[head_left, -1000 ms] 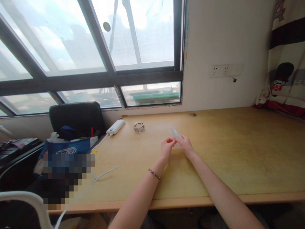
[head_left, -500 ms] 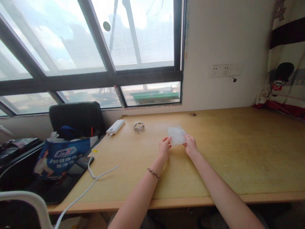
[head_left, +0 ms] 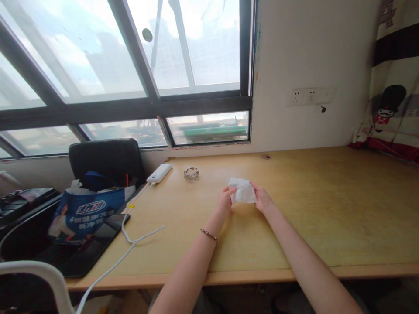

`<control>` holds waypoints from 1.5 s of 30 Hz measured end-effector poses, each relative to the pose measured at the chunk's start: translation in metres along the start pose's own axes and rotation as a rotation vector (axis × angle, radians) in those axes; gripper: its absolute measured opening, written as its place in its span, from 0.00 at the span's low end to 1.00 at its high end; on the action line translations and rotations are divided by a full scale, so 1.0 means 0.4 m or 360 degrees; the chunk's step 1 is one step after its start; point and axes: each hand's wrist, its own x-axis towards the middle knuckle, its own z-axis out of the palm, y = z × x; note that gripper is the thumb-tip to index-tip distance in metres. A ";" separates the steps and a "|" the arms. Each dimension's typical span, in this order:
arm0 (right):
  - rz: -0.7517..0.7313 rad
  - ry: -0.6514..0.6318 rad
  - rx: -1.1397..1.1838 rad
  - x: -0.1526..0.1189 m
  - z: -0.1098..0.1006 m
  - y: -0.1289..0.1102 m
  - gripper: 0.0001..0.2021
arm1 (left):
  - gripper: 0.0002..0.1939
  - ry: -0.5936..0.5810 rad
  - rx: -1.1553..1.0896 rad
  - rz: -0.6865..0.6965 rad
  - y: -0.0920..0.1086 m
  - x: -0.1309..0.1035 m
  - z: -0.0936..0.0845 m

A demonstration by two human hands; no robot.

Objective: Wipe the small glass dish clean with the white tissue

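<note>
A thin white tissue (head_left: 242, 192) is stretched between my two hands, above the wooden table (head_left: 314, 209). My left hand (head_left: 225, 198) pinches its left edge, thumb lying over the front. At the right edge, the fingers of my right hand (head_left: 261, 197) are closed on it, some of them hidden behind. To the left of the hands sits a silvery openwork ring-shaped object (head_left: 191, 174), apart from both. A braided bracelet (head_left: 209, 235) circles my left wrist.
A white power bank (head_left: 159, 173) with a white cable (head_left: 140, 239) lies at the table's left edge. Beyond are a dark tablet-like slab (head_left: 98, 250), a blue bag (head_left: 88, 213) and a black chair (head_left: 106, 161). A window and a wall with sockets (head_left: 304, 96) stand behind.
The tissue has turned in my hands and looks flatter and more opaque. My left thumb has moved over its front, and my right hand has shifted slightly.
</note>
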 end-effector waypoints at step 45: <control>-0.0428 0.0332 -0.0947 -0.013 0.013 0.042 0.17 | 0.12 0.0637 0.1682 0.0573 0.201 0.140 -0.327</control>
